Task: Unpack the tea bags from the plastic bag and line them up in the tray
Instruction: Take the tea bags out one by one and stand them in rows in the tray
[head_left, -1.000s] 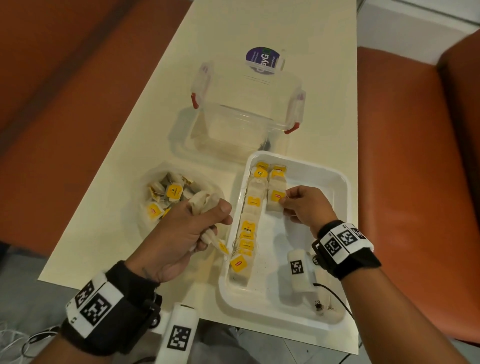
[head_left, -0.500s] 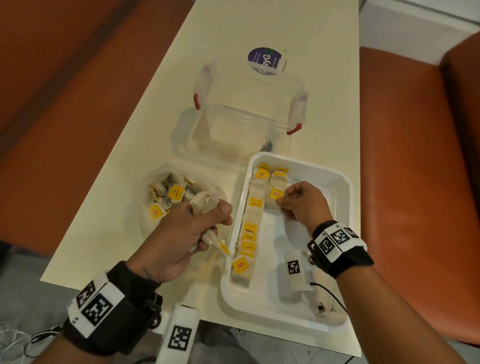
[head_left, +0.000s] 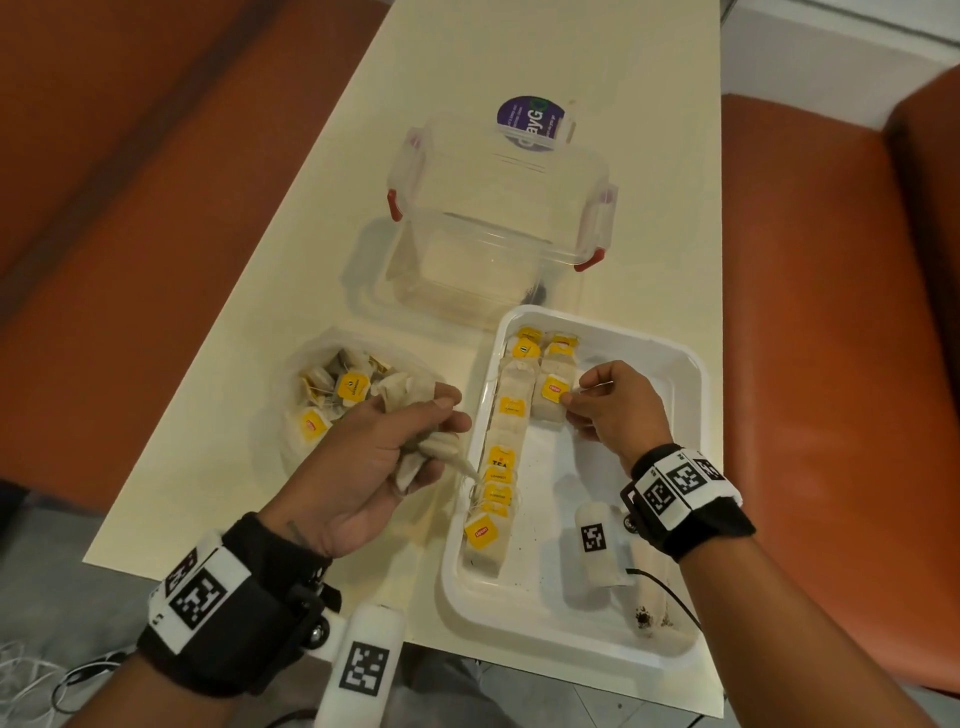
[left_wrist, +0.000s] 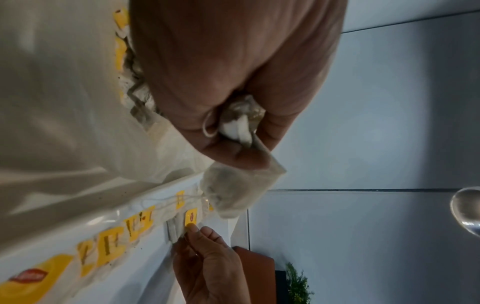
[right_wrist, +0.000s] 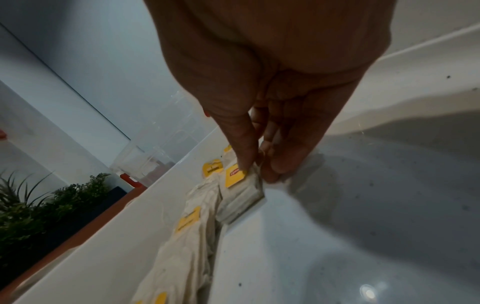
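Hands over a white rectangular plastic tray (head_left: 691, 364) on a cream table (head_left: 649, 156).
The right hand (head_left: 615, 402) pinches the yellow-tagged paper tea bag (head_left: 551, 400) at the near end of the tray's short second row; beside it a longer row of tea bags (head_left: 501, 457) lines the left wall. The left hand (head_left: 374, 457), just left of the tray, has its grip curled round a bunch of loose tea bags (head_left: 415, 415). The clear plastic bag (head_left: 311, 374) with more lies left, a clear lidded box (head_left: 493, 228) behind.
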